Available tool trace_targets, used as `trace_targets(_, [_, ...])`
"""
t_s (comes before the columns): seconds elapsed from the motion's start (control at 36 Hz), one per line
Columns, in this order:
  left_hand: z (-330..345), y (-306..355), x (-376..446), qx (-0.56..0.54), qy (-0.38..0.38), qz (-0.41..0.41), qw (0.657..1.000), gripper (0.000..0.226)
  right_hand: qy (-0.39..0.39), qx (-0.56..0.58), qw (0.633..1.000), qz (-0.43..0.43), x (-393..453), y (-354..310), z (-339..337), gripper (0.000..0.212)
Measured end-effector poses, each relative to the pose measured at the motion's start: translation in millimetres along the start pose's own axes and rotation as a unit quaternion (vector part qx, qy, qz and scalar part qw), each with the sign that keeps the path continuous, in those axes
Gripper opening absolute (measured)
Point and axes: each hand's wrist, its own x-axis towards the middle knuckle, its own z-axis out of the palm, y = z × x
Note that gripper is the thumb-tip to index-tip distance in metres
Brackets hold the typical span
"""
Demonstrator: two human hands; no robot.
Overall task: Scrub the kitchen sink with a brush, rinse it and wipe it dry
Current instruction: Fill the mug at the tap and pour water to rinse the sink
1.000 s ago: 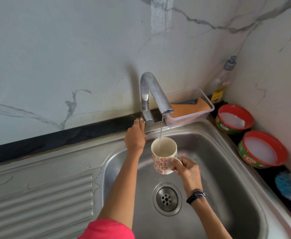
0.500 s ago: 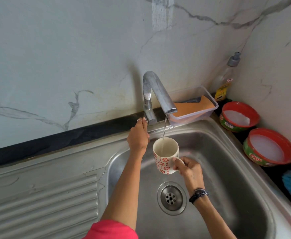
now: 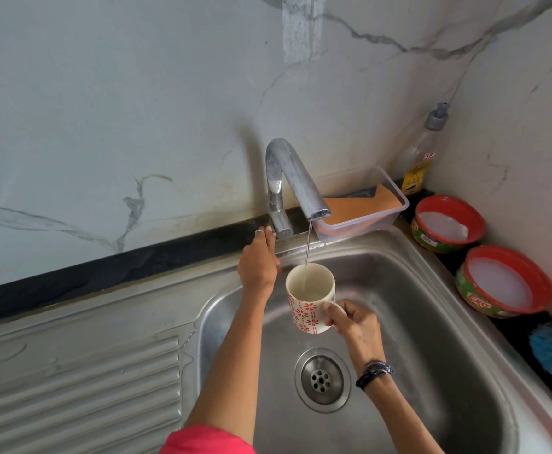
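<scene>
A patterned mug [image 3: 310, 298] is gripped by its handle in the right hand [image 3: 354, 322], dead center over the steel sink [image 3: 431, 322]. A thin stream is caught from the tap [image 3: 295, 178]. The tap's base lever is touched by the left hand [image 3: 258, 267], fingers curled. Marble wall [image 3: 104, 109] fills the top.

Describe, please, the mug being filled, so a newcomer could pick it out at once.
Start at the steel sink and find the tap at its back edge. Right under the spout, the right hand holds the mug by its handle in the thin stream. It is the only cup here, white with red flowers, unlike the two red-rimmed tubs on the right.
</scene>
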Motion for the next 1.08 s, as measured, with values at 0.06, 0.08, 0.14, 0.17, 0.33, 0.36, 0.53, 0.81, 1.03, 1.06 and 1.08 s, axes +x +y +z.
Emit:
trace_targets(0.06, [-0.2,0.5,-0.4,-0.005,0.0,0.003,1.0,0.038,-0.001,0.002,1.0,-0.001,0.1,0.5,0.0,0.031])
trace_targets(0.08, [-0.2,0.6,-0.6,-0.005,0.0,0.004,1.0,0.038,-0.001,0.003,1.0,-0.002,0.3,0.9,0.0,0.032])
trace_targets(0.14, [-0.6,0.9,-1.3,-0.006,0.001,0.004,1.0,0.038,-0.001,0.004,1.0,0.0,0.1,1.0,0.0,0.031])
trace_targets(0.17, [-0.8,0.9,-1.6,-0.006,0.002,0.006,1.0,0.038,-0.001,0.005,1.0,0.001,0.1,1.0,0.0,0.031])
trace_targets(0.33, [-0.9,1.6,-2.6,-0.002,0.002,0.007,1.0,0.038,0.001,0.004,1.0,0.002,-1.5,0.5,0.6,0.031])
trace_targets(0.36, [-1.2,1.9,-2.7,0.008,0.001,0.007,1.0,0.039,0.002,0.003,1.0,0.002,-1.6,0.4,0.2,0.032])
trace_targets(0.53, [-2.9,3.0,-3.8,0.06,0.002,0.018,0.998,0.038,0.008,0.004,1.0,0.004,-3.7,-4.5,-1.3,0.034])
trace_targets(0.81, [-6.7,9.5,-5.1,0.047,-0.02,-0.015,0.999,0.035,0.017,0.001,1.0,-0.001,-3.0,-0.2,-3.9,0.041])
trace_targets(1.03, [-9.3,10.8,-4.6,0.046,-0.017,-0.009,0.999,0.041,0.016,0.001,1.0,0.002,-5.5,-3.6,-3.2,0.04])
trace_targets(1.06, [-9.4,10.8,-4.6,0.045,-0.016,-0.009,0.999,0.042,0.013,0.006,1.0,0.001,-6.5,-5.1,-3.3,0.037])
trace_targets(1.08, [-9.9,11.3,-4.5,0.044,-0.015,-0.01,0.999,0.043,0.01,0.009,1.0,0.0,-7.2,-6.7,-3.2,0.034])
